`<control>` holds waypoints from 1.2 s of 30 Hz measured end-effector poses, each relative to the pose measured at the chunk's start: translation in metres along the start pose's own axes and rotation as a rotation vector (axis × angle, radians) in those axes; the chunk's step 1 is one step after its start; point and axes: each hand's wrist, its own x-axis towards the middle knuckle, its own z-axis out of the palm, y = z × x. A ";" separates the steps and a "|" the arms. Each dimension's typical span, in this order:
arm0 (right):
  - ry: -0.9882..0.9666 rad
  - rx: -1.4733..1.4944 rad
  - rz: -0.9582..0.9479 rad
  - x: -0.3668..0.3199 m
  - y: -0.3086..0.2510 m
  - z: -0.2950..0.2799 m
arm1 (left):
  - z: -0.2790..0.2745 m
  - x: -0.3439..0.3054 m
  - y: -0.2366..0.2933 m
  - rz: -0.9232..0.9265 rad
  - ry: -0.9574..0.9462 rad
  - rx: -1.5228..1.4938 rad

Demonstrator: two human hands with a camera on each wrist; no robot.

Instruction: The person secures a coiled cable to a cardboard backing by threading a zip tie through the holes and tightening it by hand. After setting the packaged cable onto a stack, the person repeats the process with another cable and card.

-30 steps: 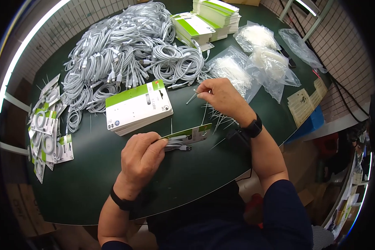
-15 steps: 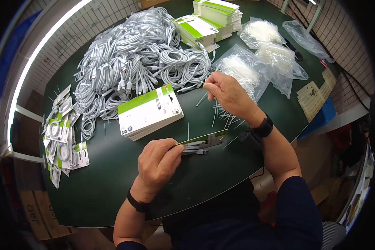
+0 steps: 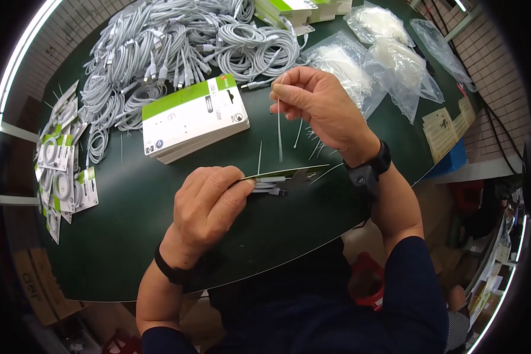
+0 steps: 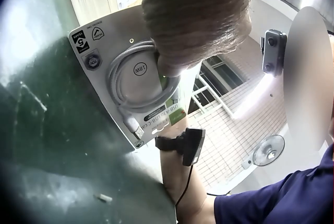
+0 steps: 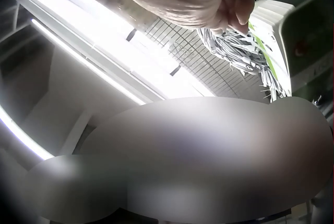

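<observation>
In the head view my left hand (image 3: 209,197) grips a printed packaging card (image 3: 304,172), seen nearly edge-on, with a coiled grey USB cable (image 3: 269,188) against its near face. The left wrist view shows that card's white face (image 4: 112,32), with the cable coil (image 4: 116,83) lying flat on it and part hidden behind the hand. My right hand (image 3: 324,109) is raised above the table, thumb and forefinger pinching a thin white cable tie (image 3: 279,137) that hangs straight down. Loose cable ties (image 3: 316,146) lie on the green table below it.
A stack of green-and-white cards (image 3: 186,121) sits beyond my left hand. Behind it is a big heap of coiled cables (image 3: 159,44). Cards with cables (image 3: 56,171) pile up at the left. Clear bags of ties (image 3: 339,65) lie back right, near a stained paper (image 3: 442,133).
The right hand has come up nearer the head camera and turned, with the tie now hanging vertically from its fingertips. The left hand keeps its hold; the card has tipped more edge-on.
</observation>
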 end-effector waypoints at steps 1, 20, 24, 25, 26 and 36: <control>0.017 0.054 0.027 0.001 0.002 0.004 | 0.000 -0.001 -0.001 0.005 -0.008 -0.001; -0.054 -0.004 0.081 -0.003 0.027 0.024 | 0.002 0.001 -0.002 -0.001 -0.015 -0.008; -0.057 -0.020 0.083 -0.005 0.027 0.026 | 0.003 0.001 -0.003 0.001 -0.016 -0.010; -0.071 -0.035 0.097 -0.005 0.025 0.026 | 0.003 0.001 -0.003 0.003 -0.013 -0.010; -0.084 -0.050 0.113 -0.006 0.024 0.026 | 0.002 0.001 -0.003 0.004 -0.013 -0.009; -0.122 -0.017 0.130 -0.007 0.029 0.030 | 0.003 0.000 -0.003 0.002 -0.017 0.004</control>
